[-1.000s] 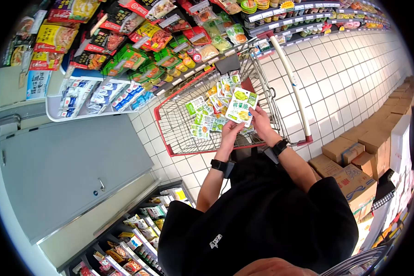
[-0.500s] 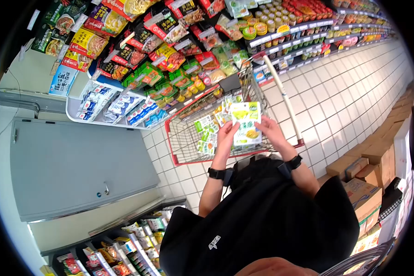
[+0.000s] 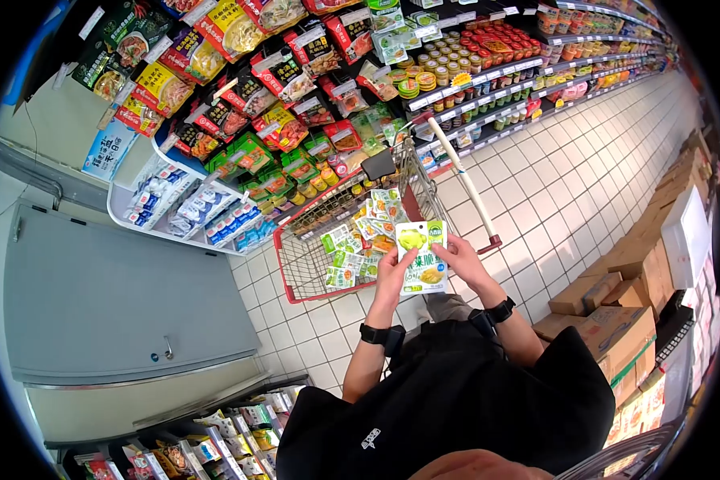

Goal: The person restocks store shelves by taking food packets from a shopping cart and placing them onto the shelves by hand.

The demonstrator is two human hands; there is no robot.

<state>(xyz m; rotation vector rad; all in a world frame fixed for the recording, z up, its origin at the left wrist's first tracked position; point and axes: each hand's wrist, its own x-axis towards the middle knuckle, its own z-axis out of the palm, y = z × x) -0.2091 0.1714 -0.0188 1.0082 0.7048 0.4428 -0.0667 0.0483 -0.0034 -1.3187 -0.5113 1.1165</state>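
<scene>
A white and green food packet [image 3: 422, 278] with a picture of green leaves is held upright before my body, its printed face towards me. My left hand [image 3: 390, 276] grips its left edge, thumb on the front. On the opposite edge my right hand [image 3: 466, 262] is closed, its thumb also on the front. Just beyond the packet is a wire shopping cart [image 3: 278, 260] with a red rim. Several small green, white and orange packets [image 3: 345, 261] lie loosely inside it.
Shelves of bagged seasonings [image 3: 284, 76] and jars [image 3: 436, 70] run along the far side. A grey door [image 3: 128, 296] is on the left. Cardboard boxes [image 3: 616, 336] are stacked at right. The cart's handle [image 3: 464, 180] slants over the tiled floor. Another product shelf [image 3: 216, 436] stands at lower left.
Both hands have brought the packet lower in view, closer to my body and off the cart's basket. The cart and shelves appear shifted left as the view moved.
</scene>
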